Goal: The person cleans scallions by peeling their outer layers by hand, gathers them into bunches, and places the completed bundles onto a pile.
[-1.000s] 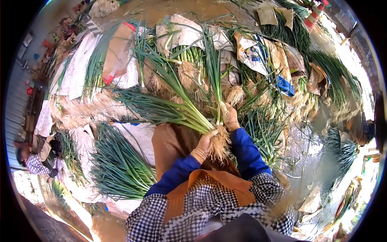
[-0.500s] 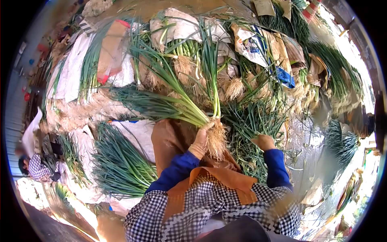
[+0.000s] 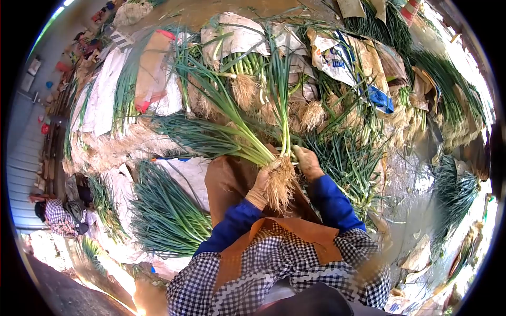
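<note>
My left hand [image 3: 259,188] is closed around a bunch of green onions [image 3: 253,146] just above its roots. The pale, stringy roots [image 3: 280,184] hang toward me, while the long green leaves fan out away and to the left. Close beside the stalks on the right is my right hand [image 3: 309,162], its fingers curled in near the base of the upright stems. What lies between those fingers is too small to make out. Below the bunch is a brown apron [image 3: 232,181] over my lap.
Loose green leaves [image 3: 345,158] are heaped to my right. Another pile of green onions [image 3: 166,210] lies on sacking at my left. Rows of rooted bunches partly covered by sacks [image 3: 234,34] stretch across ahead. A person in a checked top [image 3: 59,217] is at the far left.
My right hand has moved left and away from me, from above the loose leaves to beside the bunch. My left hand keeps its hold, and the view has shifted slightly.
</note>
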### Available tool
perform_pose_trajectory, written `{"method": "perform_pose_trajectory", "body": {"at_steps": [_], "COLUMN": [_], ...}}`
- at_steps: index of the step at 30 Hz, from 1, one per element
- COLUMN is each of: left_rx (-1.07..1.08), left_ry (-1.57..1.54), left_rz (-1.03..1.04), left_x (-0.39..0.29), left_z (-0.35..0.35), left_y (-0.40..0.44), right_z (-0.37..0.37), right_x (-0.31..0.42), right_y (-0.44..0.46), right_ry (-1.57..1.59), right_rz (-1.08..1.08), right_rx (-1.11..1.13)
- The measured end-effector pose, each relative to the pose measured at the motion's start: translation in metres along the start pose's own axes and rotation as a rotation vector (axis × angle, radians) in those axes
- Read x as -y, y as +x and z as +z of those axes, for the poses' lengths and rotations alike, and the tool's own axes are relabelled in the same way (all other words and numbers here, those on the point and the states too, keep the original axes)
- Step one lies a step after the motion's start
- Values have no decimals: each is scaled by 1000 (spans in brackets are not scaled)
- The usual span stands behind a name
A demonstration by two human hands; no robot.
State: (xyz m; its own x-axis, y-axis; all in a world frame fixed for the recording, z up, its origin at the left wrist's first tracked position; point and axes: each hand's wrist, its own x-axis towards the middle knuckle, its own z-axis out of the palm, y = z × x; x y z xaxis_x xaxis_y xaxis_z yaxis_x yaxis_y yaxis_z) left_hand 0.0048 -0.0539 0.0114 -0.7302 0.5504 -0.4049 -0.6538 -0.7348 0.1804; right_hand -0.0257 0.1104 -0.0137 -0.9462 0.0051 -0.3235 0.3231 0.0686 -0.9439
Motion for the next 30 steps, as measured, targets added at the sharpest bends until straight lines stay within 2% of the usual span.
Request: {"method": "perform_pose_trajectory", "body": {"at_steps": [2, 3, 4, 6, 7, 8, 9, 10, 11, 12, 13, 15, 16, 17, 18, 19, 21, 22, 24, 26, 27, 28, 29, 30], "left_rx": [39, 163, 283, 286, 192, 104, 67, 67, 107, 145, 213, 263, 311, 272, 276, 340, 402, 393, 359, 316, 300, 284, 316, 321], "left_ry": [-20, -40, -56, -35, 52, 138, 159, 157, 138, 120, -34, -73, -118, -91, -180, -226, -304, -301, -260, -195, -176, -158, -134, -142], "left_rz": [-72, -90, -106, -90, -31, 30, -25, -33, -39, -43, -128, -136, -149, -105, -151, -169, -160, -151, -148, -127, -121, -113, -151, -155], "left_x": [-7, -11, -14, -14, -12, -10, -10, -8, -5, -2, -2, -2, -2, 0, 0, 0, -3, -7, -12, -14, -16, -18, -22, -18], "left_z": [12, 11, 11, 5, 1, 1, 6, 4, -1, -3, 6, 13, 14, 14, 12, 7, 6, 6, 2, 0, 8, 14, 16, 16], "left_y": [-9, -11, -13, -15, -11, -6, -6, -3, 1, 3, 0, -6, -9, -11, -11, -10, -20, -23, -28, -31, -35, -37, -36, -34], "right_z": [-43, -79, -115, -156, -172, -163, -151, -121, -98, -78, -60, -24, 3, 29, 44, 58, 78, 77, 67, 41, 21, 0, -24, -45], "right_x": [-58, -106, -106, -124, -140, -120, -94, -30, -11, -2, 29, 32, 42, 53, 21, 31, 15, 27, 44, 1, 9, -8, -37, -55], "right_y": [1, 6, -14, -66, -90, -83, -77, -66, -62, -37, -26, 20, 28, 37, 62, 55, 60, 47, 11, 21, 4, -8, -5, -7], "right_ry": [-265, -300, -456, -1014, -1273, -1330, -1383, -1183, -987, -380, -21, 454, 857, 1235, 1544, 1709, 1374, 1382, 358, -295, -1167, -1158, -1459, -1466], "right_rz": [165, 157, 274, 360, 333, 474, 605, 496, 2, -105, -125, 47, 210, 427, 442, 613, -59, -53, -1, -178, -485, -246, 35, 43], "right_rx": [-291, -452, -528, -308, -171, -43, 100, 104, -49, 62, 223, 378, 492, 562, 991, 782, 1109, 1117, 424, 498, 514, 482, 575, 573]}}
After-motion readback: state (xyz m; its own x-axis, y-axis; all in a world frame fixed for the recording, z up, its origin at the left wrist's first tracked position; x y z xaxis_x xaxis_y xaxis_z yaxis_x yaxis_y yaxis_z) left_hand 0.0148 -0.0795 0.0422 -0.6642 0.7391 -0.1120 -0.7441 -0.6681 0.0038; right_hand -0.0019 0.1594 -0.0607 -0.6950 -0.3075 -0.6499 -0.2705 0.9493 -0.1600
